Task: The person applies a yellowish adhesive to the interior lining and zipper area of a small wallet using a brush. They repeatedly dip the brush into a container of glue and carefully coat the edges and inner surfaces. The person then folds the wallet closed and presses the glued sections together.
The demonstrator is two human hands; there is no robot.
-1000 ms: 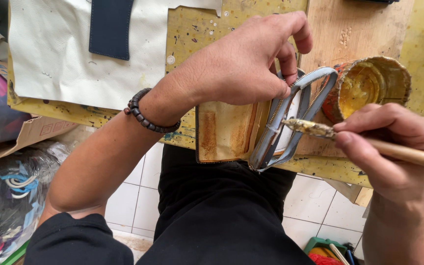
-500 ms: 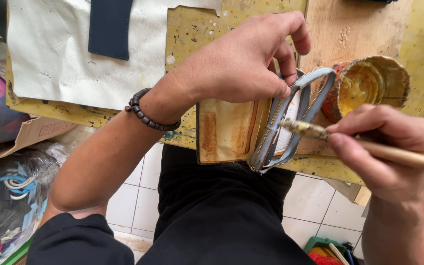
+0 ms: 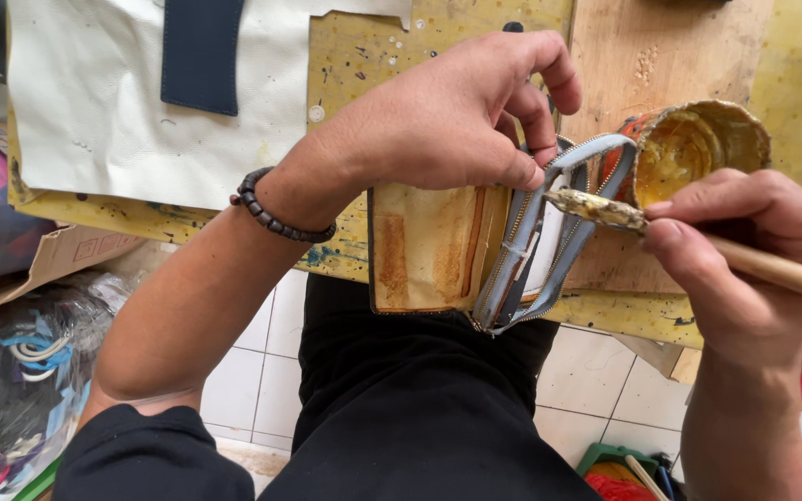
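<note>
Left hand (image 3: 457, 116) is reaching in from the left and curling over the top of a tan wallet piece (image 3: 429, 246), thumb and fingers pinching the grey zipper tape (image 3: 549, 232) near its upper bend. Right hand (image 3: 744, 255) is closing thumb and fingers around the wooden handle of a glue brush (image 3: 605, 211), holding it nearly level; the glue-caked bristle end is touching the zipper tape just right of the left thumb.

Wallet piece is lying flat at the near edge of the bench (image 3: 364, 56), its lower end overhanging slightly toward the lap. Inner face is showing yellowish glue stains. Zipper tape is looping around the right side of the piece, teeth visible along both runs.

Glue tin (image 3: 689, 148) is standing on the bench just behind the brush head, open mouth tilted toward the camera, amber glue coating its inside and rim.

Beaded bracelet (image 3: 276, 213) is sitting on the left wrist.

Toward the far left corner of the bench, a cream sheet of leather (image 3: 95, 121) is lying flat with a dark navy panel (image 3: 201, 51) on top of it. Bench surface is yellow and glue-spattered, with a bare wooden board (image 3: 661, 46) under the tin.
</note>
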